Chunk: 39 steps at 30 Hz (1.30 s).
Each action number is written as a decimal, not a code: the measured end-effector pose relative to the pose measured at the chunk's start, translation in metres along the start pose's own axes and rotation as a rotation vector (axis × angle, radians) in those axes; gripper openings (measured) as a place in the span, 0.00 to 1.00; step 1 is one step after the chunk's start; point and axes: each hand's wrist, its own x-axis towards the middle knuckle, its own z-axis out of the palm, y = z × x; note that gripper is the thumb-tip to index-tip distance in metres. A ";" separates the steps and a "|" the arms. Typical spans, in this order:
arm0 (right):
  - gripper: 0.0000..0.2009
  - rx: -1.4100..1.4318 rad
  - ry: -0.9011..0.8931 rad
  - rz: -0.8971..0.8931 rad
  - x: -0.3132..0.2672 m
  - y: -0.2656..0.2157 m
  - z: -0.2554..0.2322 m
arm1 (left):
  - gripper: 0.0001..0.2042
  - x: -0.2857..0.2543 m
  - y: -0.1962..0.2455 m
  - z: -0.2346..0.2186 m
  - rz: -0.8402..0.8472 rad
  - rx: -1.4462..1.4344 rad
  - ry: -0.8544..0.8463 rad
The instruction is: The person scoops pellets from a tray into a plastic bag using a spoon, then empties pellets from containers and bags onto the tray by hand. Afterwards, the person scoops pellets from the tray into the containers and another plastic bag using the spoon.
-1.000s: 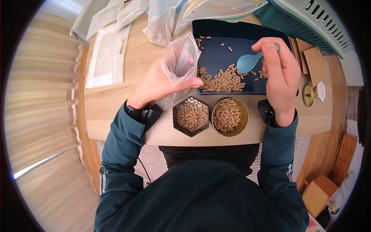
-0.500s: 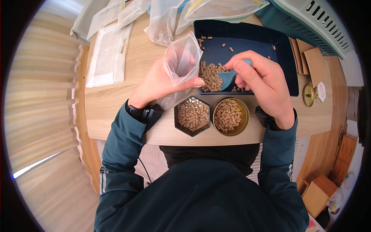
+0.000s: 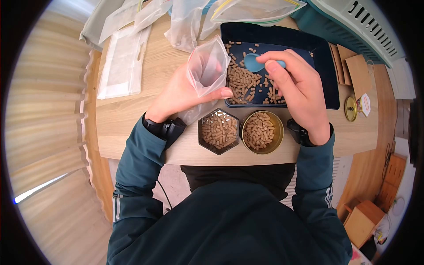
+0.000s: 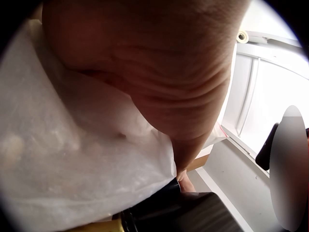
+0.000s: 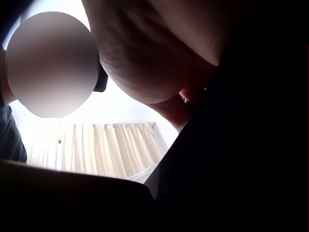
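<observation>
In the head view the left hand grips a translucent plastic bag, its mouth held wide at the left edge of the dark blue tray. The bag also fills much of the left wrist view, below the hand. Over the tray, the right hand pinches a blue spoon by its handle. The spoon's bowl is above brown pellets lying in the tray's left part. In the right wrist view the hand is dark and its fingertips are hidden.
A hexagonal dish and a round gold tin, both holding pellets, stand at the table's front. Clear bags lie at the back, a flat white bag at left. Right of the tray are cardboard pieces and a gold lid.
The right hand first brought the spoon down into the pellets, then moved it up and left over the tray. Pellets there are spread out more. The left hand has hardly moved.
</observation>
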 end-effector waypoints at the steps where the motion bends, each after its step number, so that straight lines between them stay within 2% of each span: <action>1: 0.10 0.031 -0.061 0.002 0.000 0.000 -0.002 | 0.32 0.000 0.001 0.000 0.001 0.000 -0.001; 3: 0.11 0.062 -0.121 0.004 0.000 -0.003 -0.005 | 0.32 0.001 0.002 -0.001 -0.004 0.012 -0.005; 5: 0.12 0.180 -0.222 0.138 -0.001 -0.008 -0.008 | 0.32 0.000 0.004 0.001 -0.002 0.008 0.007; 9: 0.12 0.272 -0.189 0.186 -0.003 -0.004 -0.007 | 0.32 -0.001 0.005 0.002 -0.006 0.013 0.023; 11: 0.13 0.336 -0.119 0.278 -0.002 -0.002 -0.009 | 0.33 -0.001 0.004 0.000 -0.004 0.033 0.018; 15: 0.14 0.372 -0.022 0.268 0.001 0.002 -0.013 | 0.34 0.000 0.002 0.000 0.004 0.035 0.016; 18: 0.15 0.505 0.099 0.268 0.002 0.003 -0.013 | 0.34 0.001 -0.001 -0.001 0.020 0.040 0.006; 20: 0.16 0.551 0.096 0.262 0.000 0.002 -0.015 | 0.34 0.002 -0.002 -0.003 0.014 0.065 -0.008; 22: 0.18 0.625 0.188 0.130 -0.002 -0.004 -0.013 | 0.34 0.001 -0.002 -0.004 0.008 0.089 -0.021; 23: 0.18 0.609 0.135 0.029 -0.004 0.001 -0.016 | 0.34 0.001 -0.001 -0.003 0.008 0.089 -0.014; 24: 0.18 0.609 0.134 0.029 -0.005 0.001 -0.013 | 0.34 0.001 -0.001 -0.003 0.009 0.088 -0.007; 26: 0.16 0.484 0.049 -0.203 -0.006 -0.001 -0.006 | 0.34 0.001 -0.003 -0.001 0.020 0.051 0.000; 27: 0.16 0.407 -0.072 -0.271 -0.006 0.000 -0.010 | 0.34 0.002 -0.004 0.000 0.031 0.015 0.007; 28: 0.16 0.336 -0.100 -0.307 -0.005 -0.001 -0.008 | 0.34 0.002 -0.003 0.001 0.031 0.015 0.006; 31: 0.15 0.328 -0.084 -0.299 -0.005 0.002 -0.008 | 0.34 0.001 0.000 0.002 0.041 -0.031 0.032; 33: 0.14 0.274 0.042 -0.189 -0.005 0.002 -0.008 | 0.34 0.001 0.000 -0.002 -0.009 0.053 -0.007; 34: 0.14 0.273 0.042 -0.189 -0.005 0.001 -0.006 | 0.34 0.000 0.000 -0.002 -0.009 0.053 -0.007; 36: 0.12 0.292 0.109 -0.033 -0.006 -0.003 0.001 | 0.33 0.000 0.001 -0.002 -0.020 0.091 -0.007; 37: 0.12 0.293 0.108 -0.033 -0.005 -0.002 0.002 | 0.33 0.000 0.001 -0.002 -0.021 0.091 -0.006; 39: 0.10 0.001 0.012 -0.056 -0.002 0.000 0.004 | 0.33 0.000 0.000 -0.001 -0.017 0.034 -0.013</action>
